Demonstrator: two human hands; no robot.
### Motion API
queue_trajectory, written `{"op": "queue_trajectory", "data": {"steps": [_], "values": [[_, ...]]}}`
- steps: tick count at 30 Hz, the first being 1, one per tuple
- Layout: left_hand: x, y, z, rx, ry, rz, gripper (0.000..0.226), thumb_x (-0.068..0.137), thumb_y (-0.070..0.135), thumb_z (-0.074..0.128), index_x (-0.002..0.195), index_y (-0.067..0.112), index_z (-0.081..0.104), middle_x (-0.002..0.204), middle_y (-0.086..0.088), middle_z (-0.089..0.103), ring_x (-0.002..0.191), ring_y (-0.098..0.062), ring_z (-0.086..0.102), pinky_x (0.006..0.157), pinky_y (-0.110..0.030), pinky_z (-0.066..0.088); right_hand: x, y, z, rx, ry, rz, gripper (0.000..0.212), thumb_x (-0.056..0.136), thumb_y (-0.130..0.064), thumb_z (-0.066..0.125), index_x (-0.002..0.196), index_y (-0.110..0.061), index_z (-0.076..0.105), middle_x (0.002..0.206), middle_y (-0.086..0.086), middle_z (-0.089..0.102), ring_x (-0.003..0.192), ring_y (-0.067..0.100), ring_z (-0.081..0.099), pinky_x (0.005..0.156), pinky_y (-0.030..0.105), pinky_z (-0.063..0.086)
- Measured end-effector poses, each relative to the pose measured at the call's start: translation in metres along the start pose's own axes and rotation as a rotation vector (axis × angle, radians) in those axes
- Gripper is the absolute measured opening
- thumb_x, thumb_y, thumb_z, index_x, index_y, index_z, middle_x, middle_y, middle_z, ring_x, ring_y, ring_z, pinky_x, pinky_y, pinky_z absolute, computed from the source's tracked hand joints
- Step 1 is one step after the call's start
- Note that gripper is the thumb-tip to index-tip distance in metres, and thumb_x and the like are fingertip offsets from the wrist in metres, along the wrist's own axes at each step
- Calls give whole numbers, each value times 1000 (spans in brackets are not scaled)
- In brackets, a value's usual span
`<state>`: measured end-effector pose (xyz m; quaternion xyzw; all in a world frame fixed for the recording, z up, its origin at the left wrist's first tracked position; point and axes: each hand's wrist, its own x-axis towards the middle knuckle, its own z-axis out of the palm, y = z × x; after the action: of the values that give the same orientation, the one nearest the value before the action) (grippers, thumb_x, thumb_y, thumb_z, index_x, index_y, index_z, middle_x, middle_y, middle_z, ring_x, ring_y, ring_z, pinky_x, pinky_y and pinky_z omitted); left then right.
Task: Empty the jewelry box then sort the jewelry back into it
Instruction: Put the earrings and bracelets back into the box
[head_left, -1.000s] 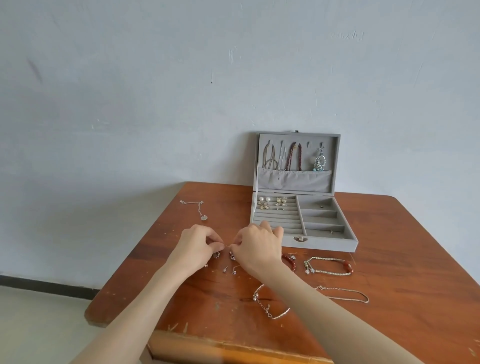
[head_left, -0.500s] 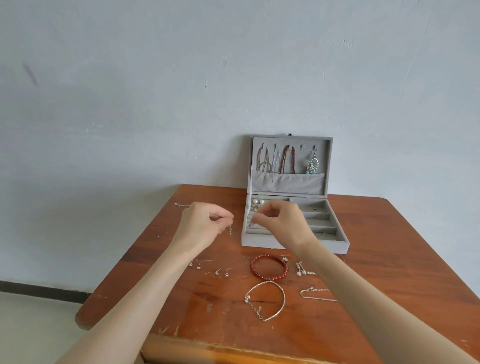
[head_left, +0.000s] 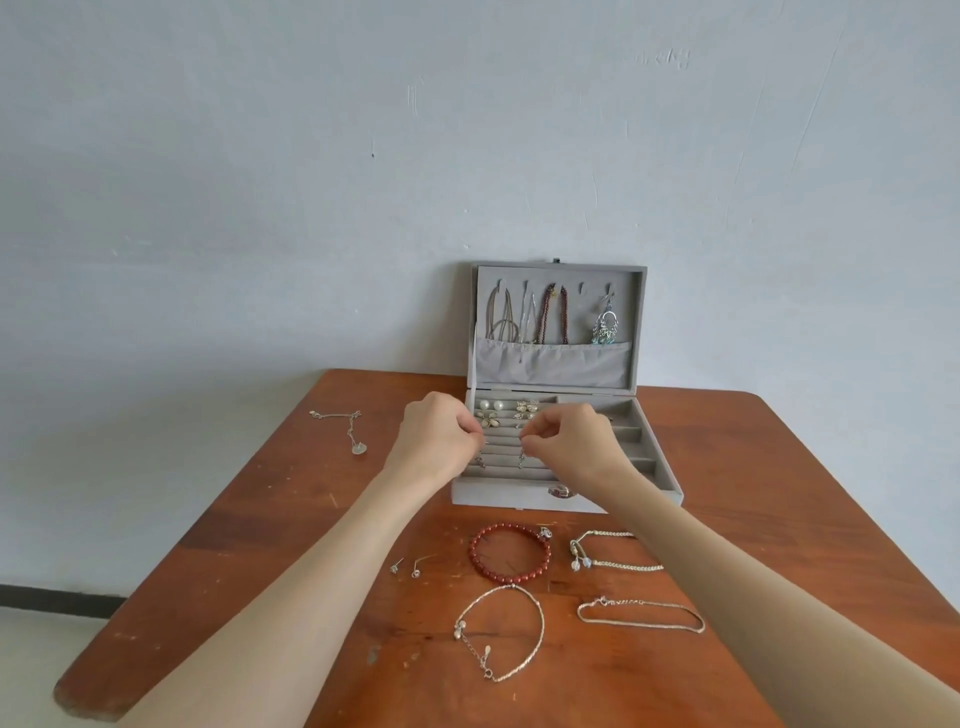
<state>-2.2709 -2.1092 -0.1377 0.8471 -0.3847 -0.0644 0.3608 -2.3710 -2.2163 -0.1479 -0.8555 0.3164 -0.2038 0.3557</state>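
Note:
The grey jewelry box stands open at the back of the wooden table, with necklaces hanging in its lid and pearl and flower earrings in the ring rows. My left hand pinches a small dangling earring over the left ring rows. My right hand pinches a second small earring over the same rows. In front of the box lie a red bead bracelet, a silver bangle chain, a pearl bracelet and a thin chain bracelet.
Two small stud earrings lie on the table left of the red bracelet. A thin necklace with a pale pendant lies at the far left. The box backs onto a pale wall. The table's front edge runs below my forearms.
Both hands lifted from the table in front of the box, each pinching a small earring, and moved forward over the box's ring rows. The head camera shifted slightly.

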Motion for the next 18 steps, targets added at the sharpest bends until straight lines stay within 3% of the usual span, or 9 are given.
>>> {"op": "queue_trajectory", "data": {"steps": [3,6,14,18], "values": [[14,-5,7,50,-11,-10,13,83,6,61,83,8,74,89,-5,70,78,-15,62,66,-19,42,15,3,7,-61,-6,17,17,83,-6,53,83,-12,69,87,8,68,86,20,60,66,23,46],[25,-8,11,72,1,-3,15,83,4,59,84,8,74,93,-7,71,87,-19,63,68,-21,43,29,5,13,-99,-21,40,21,82,-6,52,85,-12,71,96,11,69,95,24,61,75,27,48],[46,-7,20,168,-14,-11,19,82,1,58,85,12,74,100,-9,68,90,-24,63,72,-29,51,57,3,30,-132,-41,88,21,80,-6,54,88,-11,73,100,17,67,99,30,60,78,30,50],[51,-6,23,218,-31,-16,16,83,3,57,89,6,71,97,-12,65,85,-27,61,72,-33,53,68,-2,28,-177,-80,133,22,76,-3,55,93,1,68,96,18,66,99,30,59,74,30,49]]}}
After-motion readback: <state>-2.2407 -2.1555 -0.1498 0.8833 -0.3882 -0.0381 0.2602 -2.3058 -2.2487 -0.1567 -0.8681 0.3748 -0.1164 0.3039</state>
